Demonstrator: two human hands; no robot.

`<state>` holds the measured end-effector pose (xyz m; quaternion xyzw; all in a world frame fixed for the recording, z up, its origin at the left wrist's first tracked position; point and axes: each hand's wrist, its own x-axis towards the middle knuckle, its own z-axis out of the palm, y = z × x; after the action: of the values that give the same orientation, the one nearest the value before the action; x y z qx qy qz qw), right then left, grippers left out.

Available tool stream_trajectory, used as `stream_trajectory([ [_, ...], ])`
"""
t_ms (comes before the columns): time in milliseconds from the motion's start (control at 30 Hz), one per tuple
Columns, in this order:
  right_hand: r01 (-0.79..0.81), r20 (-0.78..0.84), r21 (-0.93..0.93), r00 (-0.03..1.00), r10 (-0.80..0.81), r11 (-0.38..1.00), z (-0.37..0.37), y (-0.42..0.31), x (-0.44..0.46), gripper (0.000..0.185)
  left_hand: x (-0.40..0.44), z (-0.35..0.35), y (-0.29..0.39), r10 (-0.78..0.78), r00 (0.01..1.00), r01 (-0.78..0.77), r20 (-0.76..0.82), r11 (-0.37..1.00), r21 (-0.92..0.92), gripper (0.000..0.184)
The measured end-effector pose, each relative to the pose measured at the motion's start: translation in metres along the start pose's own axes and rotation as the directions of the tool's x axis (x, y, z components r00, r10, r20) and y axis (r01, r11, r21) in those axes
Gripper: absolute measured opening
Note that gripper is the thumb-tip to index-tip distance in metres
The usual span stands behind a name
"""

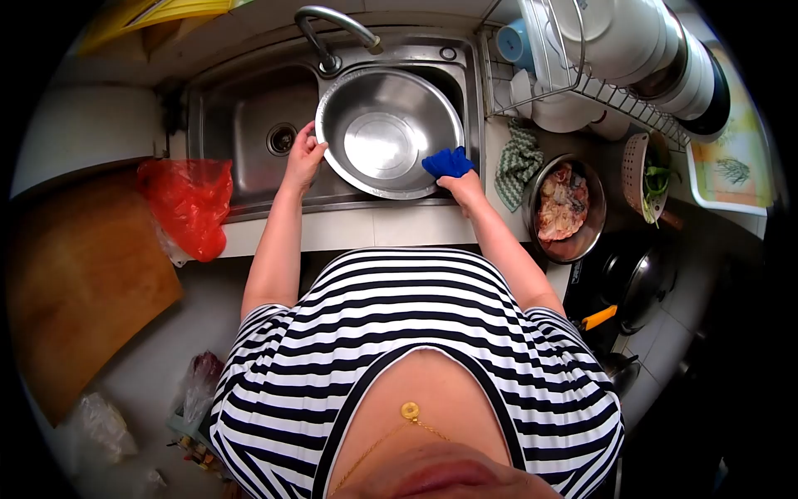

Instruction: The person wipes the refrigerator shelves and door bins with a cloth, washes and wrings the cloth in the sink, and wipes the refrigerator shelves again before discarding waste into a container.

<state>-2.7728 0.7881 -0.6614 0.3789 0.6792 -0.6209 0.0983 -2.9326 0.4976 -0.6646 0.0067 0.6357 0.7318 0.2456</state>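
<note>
A wide stainless steel basin (384, 143) sits tilted over the right bowl of the double sink (241, 116), its inside bare and shiny. My left hand (306, 158) grips the basin's left rim, thumb and fingers closed on it. At the lower right rim, my right hand (459, 185) is closed on a bunched blue cloth (447, 162), which lies against the basin's edge. Part of the right sink bowl is hidden under the basin.
A curved faucet (337, 33) rises behind the basin. To the right are a checked green cloth (519, 166), a metal bowl of raw meat (565, 204), a basket with green peppers (644, 170) and a dish rack (582, 91). A red plastic bag (191, 200) hangs over the counter's left edge.
</note>
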Motion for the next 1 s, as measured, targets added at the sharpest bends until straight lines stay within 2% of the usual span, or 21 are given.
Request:
stream_trajectory([
  [167, 0.116, -0.034, -0.065, 0.992, -0.119, 0.991, 0.006, 0.033, 0.027, 0.05, 0.018, -0.01, -0.026, 0.028, 1.0, -0.028, -0.01, 1.0, -0.007, 0.054],
  [233, 0.102, -0.049, -0.09, 0.993, -0.106, 0.991, 0.007, 0.024, 0.032, 0.051, 0.031, -0.02, -0.049, 0.009, 1.0, -0.009, 0.007, 0.998, 0.06, 0.054],
  [300, 0.091, -0.061, -0.112, 0.993, -0.099, 0.989, 0.006, 0.021, 0.034, 0.051, 0.034, -0.022, -0.058, -0.01, 1.0, 0.01, -0.011, 1.0, 0.023, 0.054],
  [333, 0.061, -0.076, -0.194, 0.994, -0.077, 0.979, 0.005, 0.022, 0.035, 0.051, 0.036, -0.025, -0.062, -0.053, 0.998, 0.06, -0.038, 0.974, 0.217, 0.055],
  [367, 0.029, -0.096, -0.268, 0.994, -0.057, 0.963, 0.003, 0.023, 0.034, 0.051, 0.037, -0.026, -0.063, -0.09, 0.994, 0.109, -0.067, 0.907, 0.406, 0.056],
  [400, 0.025, -0.088, -0.28, 0.995, -0.052, 0.96, 0.001, 0.018, 0.032, 0.051, 0.036, -0.021, -0.05, 0.0, 0.994, 0.075, -0.105, 0.694, 0.716, 0.057],
  [433, -0.027, -0.11, -0.342, 0.994, -0.011, 0.939, -0.001, 0.01, 0.029, 0.051, 0.033, -0.015, -0.041, -0.007, 0.994, 0.083, -0.11, 0.699, 0.71, 0.057],
  [500, -0.067, -0.126, -0.405, 0.992, 0.017, 0.912, 0.002, -0.018, 0.02, 0.05, 0.025, 0.0, -0.023, 0.341, 0.936, -0.023, -0.082, 0.291, 0.956, 0.062],
  [533, 0.05, -0.031, -0.24, 0.998, -0.059, 0.97, 0.009, -0.033, 0.011, 0.049, 0.023, 0.007, -0.017, 0.323, 0.945, -0.101, -0.049, 0.431, 0.897, 0.066],
  [567, 0.15, 0.042, -0.051, 0.988, -0.148, 0.987, 0.013, -0.047, 0.003, 0.048, 0.052, -0.019, -0.082, 0.283, 0.958, -0.175, 0.034, 0.49, 0.854, 0.071],
  [600, 0.037, 0.214, 0.176, 0.974, -0.074, 0.984, 0.027, -0.062, 0.004, 0.045, 0.009, 0.029, -0.012, -0.033, 0.985, -0.03, 0.168, 0.932, 0.362, 0.084],
  [633, -0.121, 0.391, 0.271, 0.92, 0.005, 0.955, 0.037, -0.078, 0.0, 0.042, 0.002, 0.039, -0.015, -0.185, 0.927, 0.2, 0.327, 0.98, -0.013, 0.1],
  [700, -0.303, 0.569, 0.413, 0.822, 0.016, 0.859, 0.069, -0.103, -0.01, 0.044, -0.013, 0.05, -0.007, -0.193, 0.868, 0.362, 0.457, 0.877, -0.317, 0.107],
  [767, -0.495, 0.738, 0.49, 0.674, -0.039, 0.718, 0.117, -0.088, 0.009, 0.049, 0.006, 0.042, -0.022, 0.07, 0.926, 0.211, 0.37, 0.717, -0.665, 0.102],
  [800, -0.521, 0.757, 0.482, 0.653, -0.035, 0.705, 0.121, -0.122, -0.017, 0.052, 0.007, 0.046, -0.006, 0.123, 0.929, 0.187, 0.348, 0.656, -0.731, 0.1],
  [833, -0.567, 0.785, 0.496, 0.617, -0.061, 0.658, 0.138, -0.123, -0.017, 0.049, 0.014, 0.04, 0.006, 0.232, 0.916, 0.141, 0.327, 0.577, -0.804, 0.095],
  [900, -0.607, 0.812, 0.49, 0.58, -0.073, 0.626, 0.161, -0.132, -0.016, 0.047, 0.019, 0.019, 0.034, 0.309, 0.925, -0.004, 0.221, 0.59, -0.807, 0.095],
  [933, -0.612, 0.818, 0.477, 0.572, -0.063, 0.63, 0.17, -0.135, -0.015, 0.046, 0.024, 0.001, 0.036, 0.313, 0.925, -0.014, 0.214, 0.592, -0.806, 0.095],
  [1000, -0.598, 0.827, 0.429, 0.562, -0.027, 0.677, 0.184, -0.141, -0.012, 0.045, 0.033, -0.032, 0.041, 0.254, 0.904, 0.013, 0.345, 0.788, -0.616, 0.079],
])
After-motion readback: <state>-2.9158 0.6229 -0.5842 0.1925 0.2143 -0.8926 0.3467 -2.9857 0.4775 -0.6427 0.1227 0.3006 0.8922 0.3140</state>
